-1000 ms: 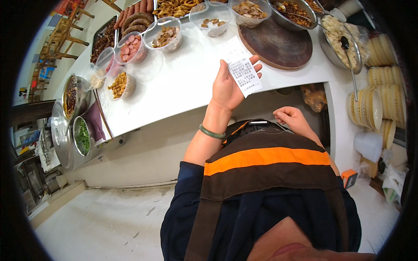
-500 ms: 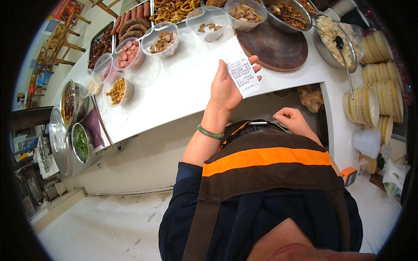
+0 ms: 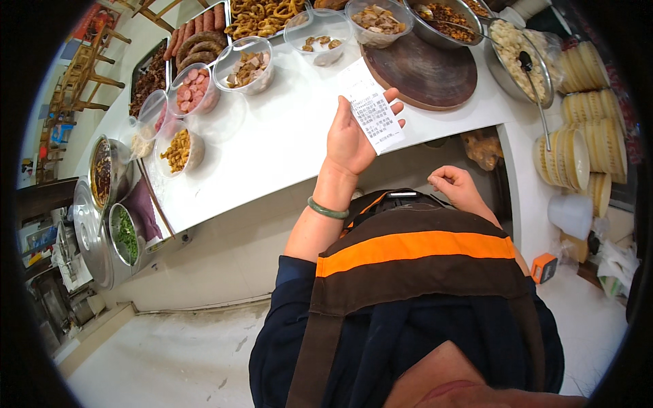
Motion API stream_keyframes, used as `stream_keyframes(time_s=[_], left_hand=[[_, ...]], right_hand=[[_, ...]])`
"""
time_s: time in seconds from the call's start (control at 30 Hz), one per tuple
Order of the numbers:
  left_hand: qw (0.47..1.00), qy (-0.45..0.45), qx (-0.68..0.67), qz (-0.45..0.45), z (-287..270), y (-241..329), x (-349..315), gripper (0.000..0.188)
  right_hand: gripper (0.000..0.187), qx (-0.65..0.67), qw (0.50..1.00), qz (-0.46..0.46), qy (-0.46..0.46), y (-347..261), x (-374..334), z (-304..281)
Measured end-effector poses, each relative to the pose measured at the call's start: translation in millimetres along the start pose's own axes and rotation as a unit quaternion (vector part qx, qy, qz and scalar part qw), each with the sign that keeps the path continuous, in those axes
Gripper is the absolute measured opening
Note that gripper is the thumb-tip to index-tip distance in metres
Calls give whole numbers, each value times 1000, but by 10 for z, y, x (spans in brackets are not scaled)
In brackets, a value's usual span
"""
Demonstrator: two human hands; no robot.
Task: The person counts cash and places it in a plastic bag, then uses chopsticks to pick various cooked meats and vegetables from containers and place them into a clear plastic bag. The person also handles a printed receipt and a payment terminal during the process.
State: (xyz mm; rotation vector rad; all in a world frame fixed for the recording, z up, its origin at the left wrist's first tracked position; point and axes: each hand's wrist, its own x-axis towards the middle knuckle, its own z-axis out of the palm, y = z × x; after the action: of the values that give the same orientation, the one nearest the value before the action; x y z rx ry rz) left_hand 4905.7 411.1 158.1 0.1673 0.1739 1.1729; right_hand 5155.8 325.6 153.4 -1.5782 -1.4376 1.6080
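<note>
A printed paper slip [image 3: 375,117], white and narrow like a receipt, rests across the palm of my left hand [image 3: 348,141]. The thumb lies along one edge and the fingertips show past the other, above the front of the white counter [image 3: 252,146]. A green bangle [image 3: 328,209] circles that wrist. Close to my dark apron [image 3: 415,282] with its orange band, my right hand [image 3: 457,187] is held with fingers curled in against the thumb; nothing shows in it. Just beyond the slip lies a round dark wooden board [image 3: 425,75].
Clear bowls of cut meat [image 3: 246,69], pink sausage slices [image 3: 192,90] and yellow-brown pieces [image 3: 178,151] line the counter. Metal basins [image 3: 500,71] hold other foods. Stacked cream bowls [image 3: 561,160] stand at right, a bowl of chopped greens [image 3: 126,234] at left.
The view has shifted slightly, so the counter and its bowls sit a little further left. Both hands keep nearly the same pose, and the slip stays in my left hand.
</note>
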Motion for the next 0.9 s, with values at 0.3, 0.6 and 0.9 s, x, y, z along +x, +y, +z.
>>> stream_keyframes(time_s=[0.3, 0.6, 0.9], left_hand=[[1000, 12, -10, -14, -72, -46, 51, 68], [998, 12, -16, -56, -271, -291, 120, 59], [983, 96, 116, -104, -92, -818, 162, 57]], right_hand=[[15, -24, 999, 2, 25, 90, -46, -13], [12, -187, 972, -118, 74, 125, -169, -250], [21, -329, 810, -194, 446, 97, -734, -2006]])
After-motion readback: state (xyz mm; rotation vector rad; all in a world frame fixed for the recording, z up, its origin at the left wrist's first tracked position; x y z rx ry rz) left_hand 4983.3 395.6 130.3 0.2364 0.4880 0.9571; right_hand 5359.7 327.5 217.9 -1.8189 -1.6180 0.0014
